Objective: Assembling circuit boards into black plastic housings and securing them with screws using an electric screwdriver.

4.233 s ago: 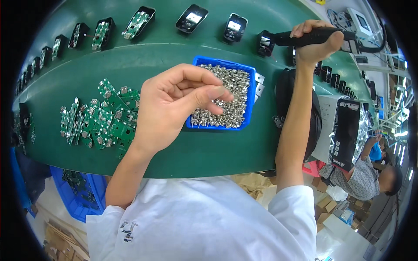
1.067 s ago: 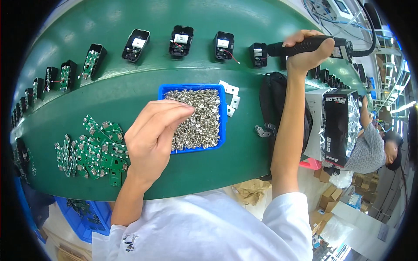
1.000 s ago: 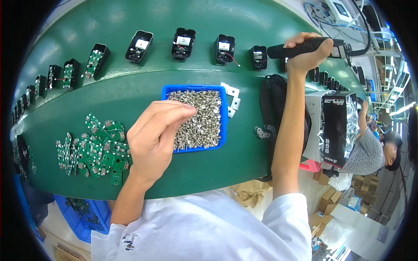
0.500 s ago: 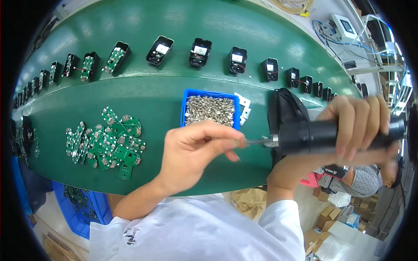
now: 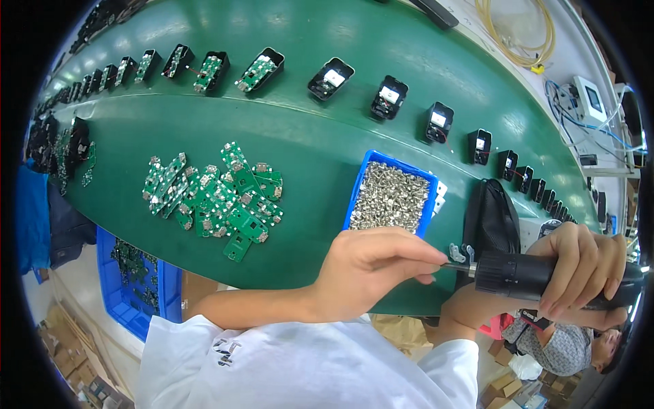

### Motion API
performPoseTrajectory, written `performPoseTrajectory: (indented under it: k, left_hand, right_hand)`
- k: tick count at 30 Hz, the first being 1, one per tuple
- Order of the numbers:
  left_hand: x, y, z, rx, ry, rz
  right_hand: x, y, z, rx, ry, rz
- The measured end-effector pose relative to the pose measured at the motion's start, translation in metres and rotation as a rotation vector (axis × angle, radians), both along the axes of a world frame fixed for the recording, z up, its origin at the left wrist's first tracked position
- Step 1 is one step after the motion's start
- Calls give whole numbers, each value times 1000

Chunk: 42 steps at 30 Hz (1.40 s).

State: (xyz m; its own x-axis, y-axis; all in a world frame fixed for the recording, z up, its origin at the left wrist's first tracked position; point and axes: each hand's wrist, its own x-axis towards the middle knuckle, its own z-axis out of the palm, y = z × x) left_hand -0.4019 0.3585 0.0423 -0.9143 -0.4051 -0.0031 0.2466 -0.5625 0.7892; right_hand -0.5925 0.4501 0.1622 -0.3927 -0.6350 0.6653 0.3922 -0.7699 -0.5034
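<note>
My right hand (image 5: 586, 266) is wrapped round the black barrel of an electric screwdriver (image 5: 514, 276), held level with its tip toward the left. The thumb and fingertips of my left hand (image 5: 378, 269) pinch the thin screwdriver bit (image 5: 456, 266) near its end. Whether a screw sits at the tip is hidden by the fingers. Just beyond my left hand is a blue tray (image 5: 357, 191) heaped with small silvery screws (image 5: 392, 198). White flat pieces (image 5: 440, 195) lie along the tray's right side. Two small clear-looking parts (image 5: 462, 253) lie beside the bit.
Green circuit boards (image 5: 218, 198) are piled at left on the green table (image 5: 286, 143). A row of black casings (image 5: 388, 97) curves across the back, the left ones holding boards. A black pouch (image 5: 492, 211) lies near the screwdriver. Another person (image 5: 565, 347) is at lower right.
The whole view has swung, so the table's things appear farther right. My left hand still pinches the bit. My right hand, smeared before, now shows clearly round the screwdriver.
</note>
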Motion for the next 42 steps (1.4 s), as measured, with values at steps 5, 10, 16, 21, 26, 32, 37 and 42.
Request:
performPoseTrajectory:
  k: [5,10,16,21,26,32,37,42]
  left_hand:
    - [-15,-5,7,-633,7,329]
    - [-19,-41,3,-1450,-281,349]
    - [-27,-39,-6,-1519,-272,309]
    - [-29,-44,-8,-1456,-215,378]
    - [-25,-41,-13,-1319,-136,367]
    - [-23,-34,-17,-1202,-150,397]
    - [-22,-34,-9,-1124,-161,364]
    - [-25,-36,-8,-1056,-115,380]
  right_hand:
    - [-11,0,-5,73,-4,-152]
    - [-121,16,-3,300,385,-658]
    - [-207,9,-38,406,77,-1275]
    - [-214,10,-54,526,81,-1375]
    - [-212,8,-64,596,34,-1387]
    - [-213,6,-75,642,36,-1370]
    - [-216,5,-76,633,40,-1370]
    - [-215,9,-80,584,33,-1356]
